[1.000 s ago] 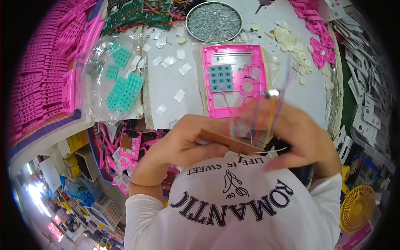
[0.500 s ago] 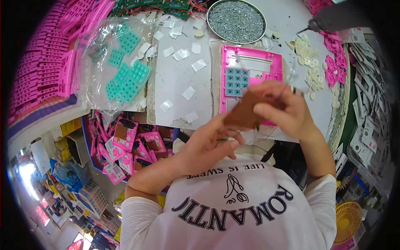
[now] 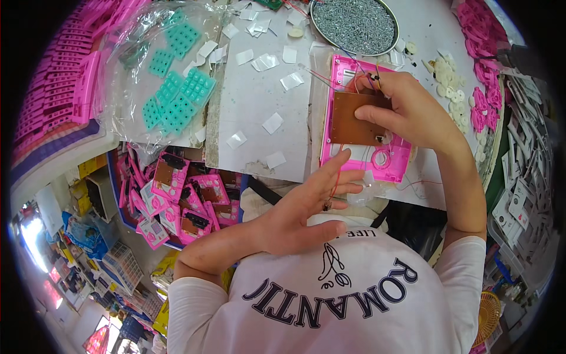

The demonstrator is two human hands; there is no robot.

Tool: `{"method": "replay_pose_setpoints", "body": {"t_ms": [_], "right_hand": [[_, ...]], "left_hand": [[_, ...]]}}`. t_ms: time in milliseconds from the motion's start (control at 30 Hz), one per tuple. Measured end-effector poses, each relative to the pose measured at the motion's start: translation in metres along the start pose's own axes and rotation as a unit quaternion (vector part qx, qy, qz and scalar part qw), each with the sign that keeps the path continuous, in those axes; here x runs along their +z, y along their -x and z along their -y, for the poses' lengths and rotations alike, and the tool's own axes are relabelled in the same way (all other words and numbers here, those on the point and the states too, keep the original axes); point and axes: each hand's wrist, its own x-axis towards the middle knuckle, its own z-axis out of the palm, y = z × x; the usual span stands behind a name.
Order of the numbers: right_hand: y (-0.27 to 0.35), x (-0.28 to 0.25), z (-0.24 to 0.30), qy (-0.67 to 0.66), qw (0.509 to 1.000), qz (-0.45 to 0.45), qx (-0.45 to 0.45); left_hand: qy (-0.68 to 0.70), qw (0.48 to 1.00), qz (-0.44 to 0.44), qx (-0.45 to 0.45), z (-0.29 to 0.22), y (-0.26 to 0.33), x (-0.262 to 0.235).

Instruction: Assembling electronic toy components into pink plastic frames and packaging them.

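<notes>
A brown circuit board (image 3: 354,123) lies over the middle of an open pink plastic casing (image 3: 403,154), with thin wires running from it. My right hand (image 3: 407,109) grips the board at its right and far edges, thumb on top and fingers curled behind. The keypad in the casing is now hidden under the board. Below the casing's near left corner, my left hand (image 3: 306,212) is open with its fingers spread. A thin red wire (image 3: 338,176) passes by its fingers; whether they touch it I cannot tell.
A round metal dish (image 3: 397,29) full of screws stands beyond the casing. Turquoise keypads (image 3: 180,97) lie in a clear bag at left, near stacked pink casings (image 3: 53,76). Cream discs (image 3: 451,88) and pink parts (image 3: 480,109) lie at right. A bin at lower left holds pink assemblies (image 3: 191,203).
My right hand has brought the tilted board down flat over the casing, covering the keypad. My left hand has come off the board and moved nearer to my body, fingers spreading.
</notes>
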Motion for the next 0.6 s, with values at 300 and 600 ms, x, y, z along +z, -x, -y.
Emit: {"method": "replay_pose_setpoints", "body": {"t_ms": [300,600], "right_hand": [[-0.002,0.006,0.003,0.121,0.99,-0.064,-0.018],[0.004,0.013,0.026,0.243,0.967,-0.082,0.011]], "left_hand": [[-0.006,1.0,0.003,0.007,0.0,0.002,-0.005],[-0.707,0.678,-0.15,0.13,-0.049,-0.013,-0.008]]}}
